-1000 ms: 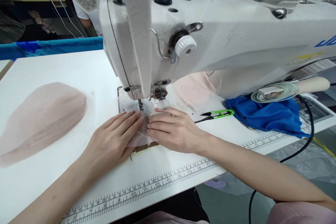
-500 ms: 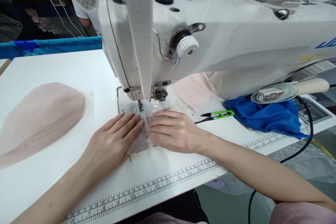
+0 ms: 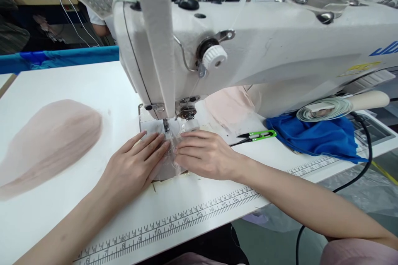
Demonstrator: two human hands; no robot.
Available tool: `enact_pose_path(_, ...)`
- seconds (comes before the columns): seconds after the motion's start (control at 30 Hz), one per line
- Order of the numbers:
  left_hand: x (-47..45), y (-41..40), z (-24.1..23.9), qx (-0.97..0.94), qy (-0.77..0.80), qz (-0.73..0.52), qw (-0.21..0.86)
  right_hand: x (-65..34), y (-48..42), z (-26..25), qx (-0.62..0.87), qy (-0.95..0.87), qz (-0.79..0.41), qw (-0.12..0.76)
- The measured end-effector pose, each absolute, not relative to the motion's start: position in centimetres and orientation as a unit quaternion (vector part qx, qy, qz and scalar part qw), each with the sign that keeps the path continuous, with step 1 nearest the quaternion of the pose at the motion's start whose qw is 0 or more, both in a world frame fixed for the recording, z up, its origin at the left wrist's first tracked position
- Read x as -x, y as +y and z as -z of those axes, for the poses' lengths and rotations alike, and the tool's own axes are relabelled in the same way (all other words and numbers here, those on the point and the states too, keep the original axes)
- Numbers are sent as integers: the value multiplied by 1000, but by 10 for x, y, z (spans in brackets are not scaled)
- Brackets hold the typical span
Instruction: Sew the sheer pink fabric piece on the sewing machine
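Observation:
A white industrial sewing machine (image 3: 264, 49) fills the upper middle of the head view. Under its presser foot (image 3: 166, 126) lies a small sheer pale-pink fabric piece (image 3: 168, 165) on the needle plate. My left hand (image 3: 132, 169) lies flat on the left part of that piece, fingers pointing at the needle. My right hand (image 3: 205, 153) presses flat on its right part, fingertips close beside the foot. The two hands almost touch at the fingertips. Most of the piece is hidden under them.
A stack of pale-pink sheer pieces (image 3: 49, 140) lies at the left on the white table (image 3: 77, 83). Green thread snips (image 3: 258, 135), a blue cloth (image 3: 314, 134) and pink fabric (image 3: 231, 105) sit right of the needle. A printed ruler (image 3: 186, 217) runs along the front edge. A black cable (image 3: 348, 182) hangs at right.
Both hands have slid slightly toward the needle with the sheer piece, which has fed further under the foot. The view has shifted a little.

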State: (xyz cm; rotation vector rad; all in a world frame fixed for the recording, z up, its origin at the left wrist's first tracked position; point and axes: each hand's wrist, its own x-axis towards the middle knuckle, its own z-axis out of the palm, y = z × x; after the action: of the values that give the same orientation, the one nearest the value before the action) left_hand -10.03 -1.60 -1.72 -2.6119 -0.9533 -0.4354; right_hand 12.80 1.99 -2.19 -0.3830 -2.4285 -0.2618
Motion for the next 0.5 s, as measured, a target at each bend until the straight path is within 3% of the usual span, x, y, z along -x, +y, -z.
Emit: enact_pose_path(0.5, 101, -20, 19, 923, -318, 178, 125, -127, 25, 28, 151, -921, 142, 329)
